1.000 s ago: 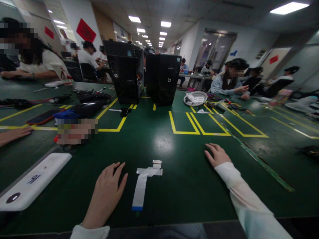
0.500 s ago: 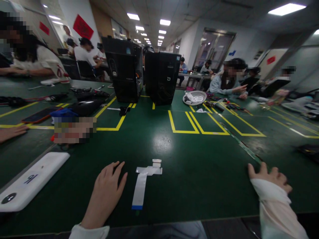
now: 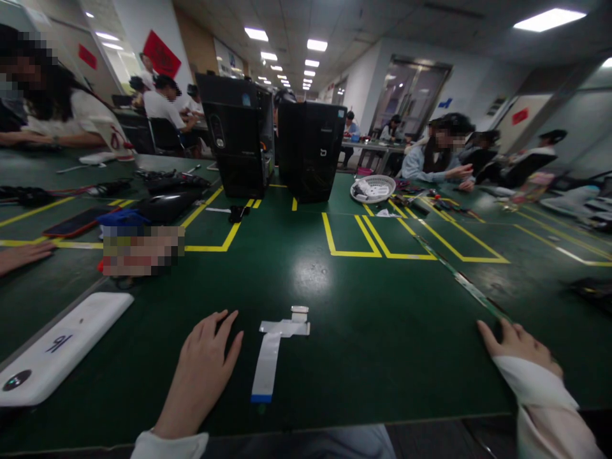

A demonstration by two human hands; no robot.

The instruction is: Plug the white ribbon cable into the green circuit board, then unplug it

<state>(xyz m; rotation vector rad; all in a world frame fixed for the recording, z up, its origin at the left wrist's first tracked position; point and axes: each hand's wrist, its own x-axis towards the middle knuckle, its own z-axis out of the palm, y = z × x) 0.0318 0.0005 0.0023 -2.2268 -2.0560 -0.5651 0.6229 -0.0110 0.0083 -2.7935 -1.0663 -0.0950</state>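
A white flat ribbon cable [image 3: 266, 366] with a blue end lies on the green table [image 3: 373, 357]. Its upper part crosses sideways and ends in a small connector. Left of the cable, my left hand [image 3: 205, 363] rests on the table with fingers spread, touching nothing but the surface. A long, thin green circuit board strip [image 3: 471, 287] runs diagonally at the right. At its near end lies my right hand [image 3: 521, 347], palm down, thumb apart from the fingers. The fingertips meet or cover that end; whether they grip it I cannot tell for sure.
A white device [image 3: 67, 347] lies at the left edge. Two black computer towers [image 3: 310, 153] stand at the back, beside a white basket [image 3: 373, 189]. Co-workers sit around; a co-worker's hand [image 3: 26, 256] rests at far left. Yellow tape [image 3: 356, 254] marks the table.
My right hand has shifted slightly right and its fingers have drawn closer together. The strip has shifted a little at the same time. My left hand and the ribbon cable stay put.
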